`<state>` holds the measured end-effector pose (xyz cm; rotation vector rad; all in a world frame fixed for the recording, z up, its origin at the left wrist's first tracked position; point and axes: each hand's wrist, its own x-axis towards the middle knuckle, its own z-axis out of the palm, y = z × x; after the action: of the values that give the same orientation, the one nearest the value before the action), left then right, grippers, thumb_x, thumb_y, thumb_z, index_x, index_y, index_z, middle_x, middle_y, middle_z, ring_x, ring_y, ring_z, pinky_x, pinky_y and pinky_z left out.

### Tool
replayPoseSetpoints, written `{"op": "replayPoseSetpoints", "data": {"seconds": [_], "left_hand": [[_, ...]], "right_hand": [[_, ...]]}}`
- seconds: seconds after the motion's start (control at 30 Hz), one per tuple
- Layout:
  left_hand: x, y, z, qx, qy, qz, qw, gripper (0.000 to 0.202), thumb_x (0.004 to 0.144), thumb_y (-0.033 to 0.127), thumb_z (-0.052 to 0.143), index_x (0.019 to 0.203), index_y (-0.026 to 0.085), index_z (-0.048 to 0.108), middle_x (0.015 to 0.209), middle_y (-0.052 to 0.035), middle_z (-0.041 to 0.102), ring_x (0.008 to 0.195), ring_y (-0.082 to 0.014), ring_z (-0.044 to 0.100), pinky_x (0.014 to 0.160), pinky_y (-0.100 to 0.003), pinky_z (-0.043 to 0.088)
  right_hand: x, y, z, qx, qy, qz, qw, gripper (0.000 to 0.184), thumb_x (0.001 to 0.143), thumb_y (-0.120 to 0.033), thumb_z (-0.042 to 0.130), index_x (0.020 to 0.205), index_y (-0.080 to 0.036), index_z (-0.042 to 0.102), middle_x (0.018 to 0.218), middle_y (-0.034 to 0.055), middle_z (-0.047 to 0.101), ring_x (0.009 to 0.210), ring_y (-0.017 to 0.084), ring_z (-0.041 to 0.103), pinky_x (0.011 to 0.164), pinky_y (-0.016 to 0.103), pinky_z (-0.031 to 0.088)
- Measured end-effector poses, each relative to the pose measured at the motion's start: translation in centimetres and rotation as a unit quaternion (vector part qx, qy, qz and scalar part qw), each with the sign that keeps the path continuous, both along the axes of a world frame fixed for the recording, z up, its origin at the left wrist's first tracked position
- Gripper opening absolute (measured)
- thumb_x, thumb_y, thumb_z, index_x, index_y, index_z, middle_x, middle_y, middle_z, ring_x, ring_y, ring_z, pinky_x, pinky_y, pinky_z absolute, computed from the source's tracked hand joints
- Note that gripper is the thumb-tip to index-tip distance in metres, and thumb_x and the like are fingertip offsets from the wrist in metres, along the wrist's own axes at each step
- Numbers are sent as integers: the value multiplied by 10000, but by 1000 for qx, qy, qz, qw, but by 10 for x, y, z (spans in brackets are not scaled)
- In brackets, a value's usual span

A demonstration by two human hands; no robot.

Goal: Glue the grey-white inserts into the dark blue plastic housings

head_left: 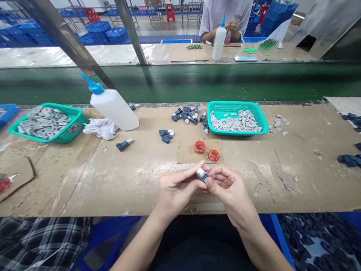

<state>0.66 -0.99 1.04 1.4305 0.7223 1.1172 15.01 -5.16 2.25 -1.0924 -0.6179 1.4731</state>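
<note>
1. Left hand (175, 190) and right hand (229, 190), fingers curled nearly closed, pinch one small white-and-navy part (201, 174).
2. That part is above the table (135, 188), just nearer than two red dishes (200, 146).
3. Beyond, a green basket (238, 133) holds grey pieces (245, 121).

The cardboard-covered desk (135, 195) is edged by a long green strip (175, 84). Beyond slanting metal posts (132, 32), a shiny floor (153, 30), blue crates (117, 34) and a red stool (170, 8) are seen.
</note>
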Motion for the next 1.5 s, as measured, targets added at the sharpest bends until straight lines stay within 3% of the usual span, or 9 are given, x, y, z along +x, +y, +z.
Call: {"op": "replayPoseSetpoints", "data": {"seconds": [0.27,0.37,0.53,0.67,0.83,1.03,1.23,1.33,1.5], "left_hand": [[9,-5,-4,-167,-51,-48,983,476,909,237,552,1381,249,490,1262,-100,630,1174,-243,576,1005,-356,461],[10,-5,-5,-216,-109,-28,970,427,946,262,477,1373,265,487,1203,-86,607,1088,-217,586,921,-335,490],[-4,1,-5,-207,-158,-6,966,337,949,257,459,1274,253,548,999,-47,533,873,-142,550,776,-265,478],[-32,11,-5,-177,-128,55,974,234,923,289,503,1139,246,580,921,-29,497,811,-130,515,761,-252,455],[-91,28,-18,-81,26,201,976,173,902,324,501,1055,252,538,883,-22,498,777,-157,516,750,-291,451],[-164,43,-40,99,503,328,793,451,840,160,425,1283,216,488,1141,-124,613,1077,-314,551,926,-471,423],[-169,68,-34,234,585,369,683,572,780,33,406,1345,97,469,1294,-208,535,1253,-352,424,1051,-531,333],[-149,88,-22,265,537,334,728,494,838,80,417,1322,141,501,1289,-184,532,1228,-324,451,1042,-504,345],[-104,135,-12,216,459,115,854,405,841,125,471,1223,188,592,1270,-152,551,1216,-311,464,1056,-491,322]], "right_hand": [[3,3,9,2,-90,-25,996,316,881,-446,596,836,-173,746,678,51,723,620,163,691,583,252,579],[16,8,13,33,-153,19,988,334,909,-452,548,971,-185,739,751,65,741,682,175,702,618,270,583],[66,41,10,86,-349,-93,928,239,866,-410,618,920,-202,722,760,48,731,700,175,685,615,267,566],[118,99,-3,105,-528,-88,838,248,864,-390,594,915,-176,708,828,82,739,732,220,691,648,323,556],[150,175,-12,89,-767,111,626,241,871,-236,551,1041,-213,720,1019,81,736,898,256,669,760,348,510],[149,219,-20,94,-784,263,555,178,762,-204,681,920,-245,752,959,52,747,898,247,669,723,294,485],[140,225,-28,81,-819,286,491,126,781,-149,621,853,-140,724,889,153,720,818,290,669,631,314,459],[134,218,-28,95,-832,260,481,225,863,-161,520,985,-99,699,982,201,692,909,311,645,677,335,459],[141,192,-22,132,-839,186,494,424,941,-171,353,1314,-114,546,1044,209,658,945,320,628,704,375,466]]}}
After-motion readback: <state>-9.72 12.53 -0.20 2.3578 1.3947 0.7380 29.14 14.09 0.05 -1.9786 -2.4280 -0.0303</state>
